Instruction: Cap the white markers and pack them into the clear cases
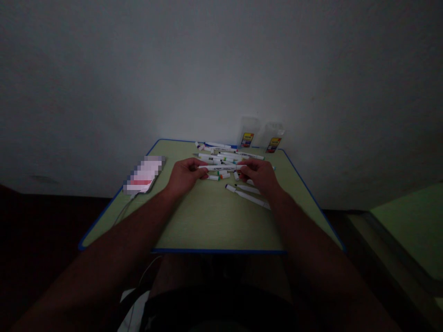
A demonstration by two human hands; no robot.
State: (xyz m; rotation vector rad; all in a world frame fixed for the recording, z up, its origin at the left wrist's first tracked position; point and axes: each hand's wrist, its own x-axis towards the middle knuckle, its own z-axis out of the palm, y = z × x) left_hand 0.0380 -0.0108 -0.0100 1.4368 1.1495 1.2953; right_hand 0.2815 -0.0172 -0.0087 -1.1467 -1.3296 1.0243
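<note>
A white marker (221,168) lies level between my two hands, above the table. My left hand (187,176) pinches its left end with thumb and fingers. At the other end, my right hand (258,175) grips it the same way. Behind and beneath it is a loose pile of white markers (216,157), with several small coloured caps (224,175) in front. Two more markers, one of them a long white marker (254,199), rest near my right wrist; the nearby loose cap (230,187) is dark blue.
The pale green table (207,226) has a blue edge and stands against a grey wall. Two clear plastic cases (249,131) with labels stand at the back right. A phone (143,175) with a white cable (123,210) lies at the left.
</note>
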